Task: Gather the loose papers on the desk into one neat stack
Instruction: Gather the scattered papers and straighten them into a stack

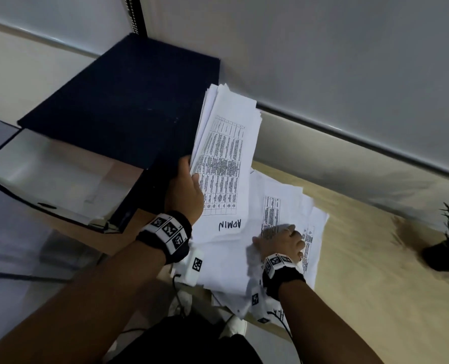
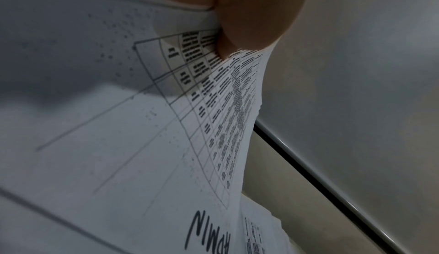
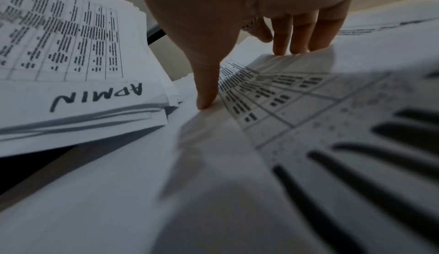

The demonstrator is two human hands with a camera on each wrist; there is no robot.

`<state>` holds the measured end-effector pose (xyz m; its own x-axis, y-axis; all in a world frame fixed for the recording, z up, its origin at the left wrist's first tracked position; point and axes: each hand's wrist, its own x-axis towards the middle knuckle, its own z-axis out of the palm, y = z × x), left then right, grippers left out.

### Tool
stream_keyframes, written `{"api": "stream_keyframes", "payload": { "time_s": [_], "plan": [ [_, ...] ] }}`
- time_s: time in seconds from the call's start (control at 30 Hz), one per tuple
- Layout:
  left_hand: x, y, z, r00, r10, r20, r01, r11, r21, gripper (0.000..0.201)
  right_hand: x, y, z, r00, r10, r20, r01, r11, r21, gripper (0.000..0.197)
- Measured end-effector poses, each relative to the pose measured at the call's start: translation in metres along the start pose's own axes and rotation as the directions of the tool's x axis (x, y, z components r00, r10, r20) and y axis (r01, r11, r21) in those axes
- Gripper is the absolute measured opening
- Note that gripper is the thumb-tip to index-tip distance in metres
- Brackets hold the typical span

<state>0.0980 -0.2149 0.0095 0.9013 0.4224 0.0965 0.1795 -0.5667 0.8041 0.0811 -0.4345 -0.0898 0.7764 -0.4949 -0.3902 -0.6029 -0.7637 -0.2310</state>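
Roughly midway, by the look of it. Your left hand [image 1: 185,191] held a thick gathered bundle of white printed sheets with "ADMIN" handwritten on the top page [image 1: 224,158], raised at centre frame with its far end tipped toward the wall; thumb lay on the top page, the other fingers hidden behind, so a pinch across the bundle's left edge. Edges of that bundle were fanned and uneven at the upper end, not yet squared.

Your right hand [image 1: 281,243] was down on the loose white table-printed sheets spread over the pale wooden counter [image 1: 283,219], lower centre-right. In the right wrist view the fingers [image 3: 282,38] were curled, tips against a lifted sheet edge, thumb pressed to the page: a sheet apparently being pinched up.

Left to do, judging from this: several overlapping sheets lay skewed on the counter [image 1: 375,258], some overhanging its near edge. These needed collecting, adding to the bundle, then tapping square.
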Motion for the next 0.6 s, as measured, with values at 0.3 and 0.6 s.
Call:
{"api": "stream_keyframes", "payload": {
  "time_s": [0.3, 0.6],
  "plan": [
    [0.010, -0.019, -0.002, 0.998, 0.016, -0.063, -0.018, 1.000, -0.024, 0.045, -0.005, -0.024, 0.004, 0.992, 0.119, 0.037, -0.116, 0.991, -0.068, 0.132],
    [0.016, -0.031, 0.004, 1.000, -0.013, -0.023, 0.011, 0.995, -0.099, 0.046, 0.015, -0.014, -0.011, 0.975, 0.127, 0.185, -0.155, 0.977, 0.149, 0.076]
  ]
}}
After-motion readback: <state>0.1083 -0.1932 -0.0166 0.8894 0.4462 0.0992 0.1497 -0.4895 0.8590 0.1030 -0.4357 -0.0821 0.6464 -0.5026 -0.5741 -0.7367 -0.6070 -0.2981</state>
